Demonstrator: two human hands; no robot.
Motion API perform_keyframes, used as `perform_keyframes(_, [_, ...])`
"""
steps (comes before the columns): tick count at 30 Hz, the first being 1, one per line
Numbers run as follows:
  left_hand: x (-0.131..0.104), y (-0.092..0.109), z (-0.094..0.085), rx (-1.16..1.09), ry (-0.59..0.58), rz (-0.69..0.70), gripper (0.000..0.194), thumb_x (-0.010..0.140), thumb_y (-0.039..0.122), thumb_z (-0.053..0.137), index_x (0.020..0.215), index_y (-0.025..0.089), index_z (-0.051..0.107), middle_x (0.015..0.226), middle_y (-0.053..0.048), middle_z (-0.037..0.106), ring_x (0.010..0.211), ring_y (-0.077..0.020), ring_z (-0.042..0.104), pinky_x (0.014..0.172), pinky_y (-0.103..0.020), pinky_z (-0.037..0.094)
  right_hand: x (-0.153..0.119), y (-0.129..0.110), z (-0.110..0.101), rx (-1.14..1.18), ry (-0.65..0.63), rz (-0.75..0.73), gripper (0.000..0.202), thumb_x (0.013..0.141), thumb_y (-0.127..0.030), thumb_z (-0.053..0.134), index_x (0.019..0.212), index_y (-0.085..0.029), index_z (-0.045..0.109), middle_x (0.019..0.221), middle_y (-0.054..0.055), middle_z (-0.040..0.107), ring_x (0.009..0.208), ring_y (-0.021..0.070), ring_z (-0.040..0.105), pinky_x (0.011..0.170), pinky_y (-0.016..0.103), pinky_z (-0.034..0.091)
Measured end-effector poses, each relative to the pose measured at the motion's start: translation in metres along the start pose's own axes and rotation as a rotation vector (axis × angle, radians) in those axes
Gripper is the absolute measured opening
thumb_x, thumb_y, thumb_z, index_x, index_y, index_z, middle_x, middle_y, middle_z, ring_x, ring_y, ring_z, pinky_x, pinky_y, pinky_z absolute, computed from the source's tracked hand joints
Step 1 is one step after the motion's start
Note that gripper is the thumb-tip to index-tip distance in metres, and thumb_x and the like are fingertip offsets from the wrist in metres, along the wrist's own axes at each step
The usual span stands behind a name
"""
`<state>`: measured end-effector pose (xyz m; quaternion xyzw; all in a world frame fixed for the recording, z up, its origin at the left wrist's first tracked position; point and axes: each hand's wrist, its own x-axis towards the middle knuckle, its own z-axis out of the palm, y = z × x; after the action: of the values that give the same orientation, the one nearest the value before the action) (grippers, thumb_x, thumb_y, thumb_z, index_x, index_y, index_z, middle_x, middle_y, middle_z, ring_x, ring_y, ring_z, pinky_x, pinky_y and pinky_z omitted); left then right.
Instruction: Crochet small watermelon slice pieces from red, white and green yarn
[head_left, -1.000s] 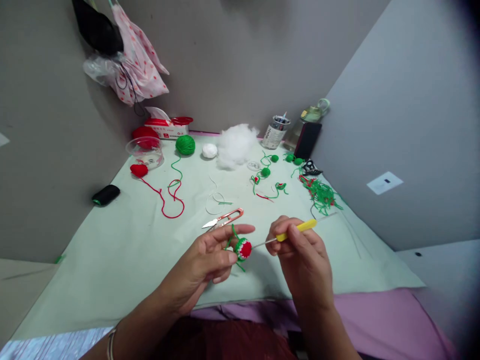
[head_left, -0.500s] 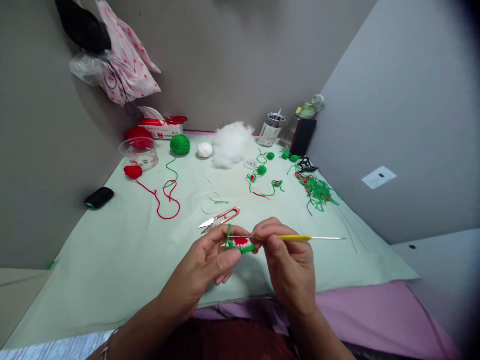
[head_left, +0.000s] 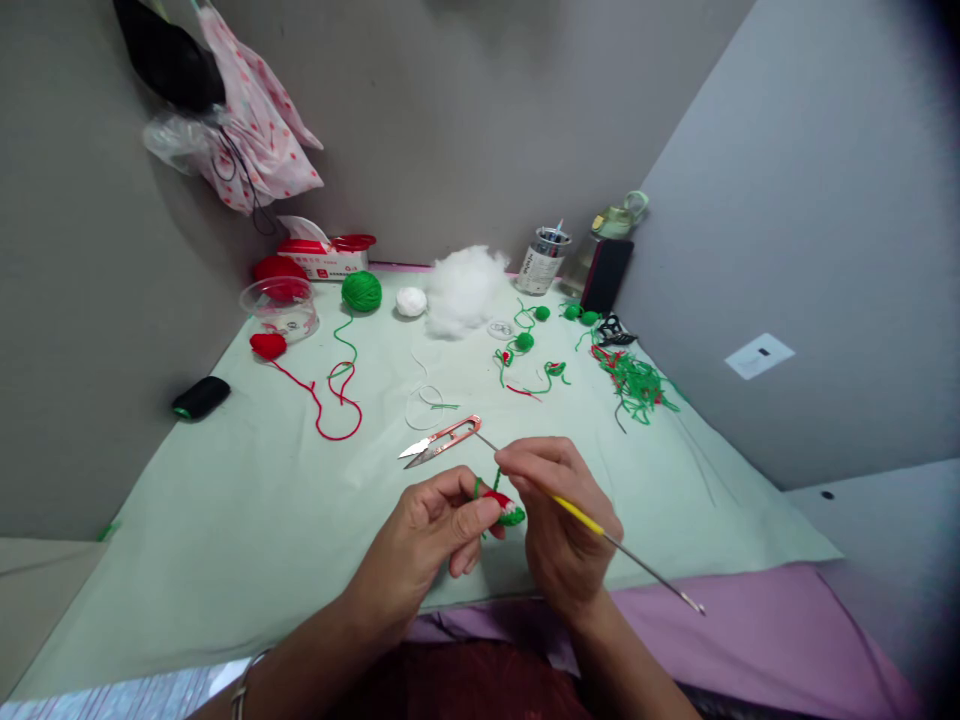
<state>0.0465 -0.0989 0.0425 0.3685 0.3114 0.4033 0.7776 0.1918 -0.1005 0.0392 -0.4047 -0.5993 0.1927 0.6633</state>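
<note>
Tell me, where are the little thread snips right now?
The thread snips lie on the pale green cloth, just beyond the left hand, near a loop of white thread.

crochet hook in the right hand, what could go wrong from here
The crochet hook has bare metal ends sticking out both sides of the right hand; one end points near the left hand pinching the small red and green piece, so a slip could prick a finger. The thread snips lie just beyond the hands and could snag loose yarn.
</note>
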Motion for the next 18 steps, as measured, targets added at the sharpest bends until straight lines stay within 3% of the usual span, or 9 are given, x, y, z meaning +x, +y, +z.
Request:
perform_keyframes(5, [0.004,0.002,0.002,0.063,0.148,0.100,0.029,0.085,0.041,0.082,0.079,0.018,0.065,0.065,0.005,0.054,0.052,-0.0076,0.037,0.054,-0.026,0.029,0.002,0.002,-0.005,0.154,-0.107,0.195,0.017,0.100,-0.027,0.065,0.102,-0.031,0.082,0.084,0.002,0.075,0.078,0.0181,0.066,0.070,0.032,0.053])
perform_keyframes(9, [0.004,0.000,-0.001,0.128,0.184,0.133,0.027,0.089,0.045,0.077,0.086,0.020,0.066,0.060,0.007,0.048,0.054,-0.0105,0.039,0.060,-0.027,0.033,0.001,0.002,-0.007,0.191,-0.142,0.309,0.010,0.088,-0.026,0.081,0.097,-0.029,0.080,0.094,0.002,0.074,0.089,0.0187,0.068,0.077,0.031,0.054])
perform_keyframes(12, [0.002,0.009,-0.012,0.348,0.147,0.164,0.031,0.096,0.050,0.065,0.084,0.022,0.069,0.062,0.002,0.056,0.063,-0.0164,0.049,0.069,-0.030,0.040,-0.001,0.003,-0.008,0.261,-0.098,0.387,0.010,0.087,-0.020,0.081,0.093,-0.028,0.078,0.094,0.001,0.071,0.086,0.0157,0.067,0.075,0.027,0.053])
perform_keyframes(13, [0.001,0.014,-0.017,0.470,0.140,0.219,0.039,0.099,0.051,0.061,0.075,0.021,0.069,0.070,-0.002,0.062,0.075,-0.0205,0.056,0.076,-0.032,0.042,0.000,0.004,-0.010,0.291,-0.087,0.408,0.009,0.088,-0.020,0.080,0.092,-0.027,0.077,0.094,0.001,0.069,0.086,0.0151,0.066,0.075,0.027,0.053])
perform_keyframes(15, [0.001,0.028,-0.027,0.699,0.268,0.418,0.037,0.098,0.043,0.062,0.069,0.022,0.071,0.099,-0.008,0.069,0.096,-0.0255,0.060,0.091,-0.036,0.042,0.001,0.006,-0.013,0.347,-0.094,0.441,0.011,0.088,-0.019,0.081,0.092,-0.027,0.075,0.094,0.000,0.068,0.085,0.0139,0.065,0.075,0.025,0.052])
perform_keyframes(17, [0.002,0.041,-0.034,0.841,0.453,0.578,0.022,0.090,0.035,0.073,0.071,0.024,0.073,0.107,-0.007,0.069,0.107,-0.0285,0.058,0.102,-0.038,0.037,0.004,0.007,-0.016,0.385,-0.142,0.461,0.011,0.088,-0.019,0.080,0.092,-0.026,0.073,0.093,-0.001,0.067,0.084,0.0132,0.064,0.075,0.025,0.051])
perform_keyframes(18, [0.003,0.046,-0.034,0.859,0.477,0.592,0.013,0.088,0.033,0.075,0.078,0.026,0.076,0.109,-0.007,0.069,0.110,-0.0293,0.057,0.104,-0.038,0.035,0.005,0.006,-0.017,0.396,-0.176,0.463,0.010,0.089,-0.019,0.080,0.092,-0.026,0.073,0.092,-0.001,0.066,0.084,0.0133,0.064,0.076,0.025,0.051])
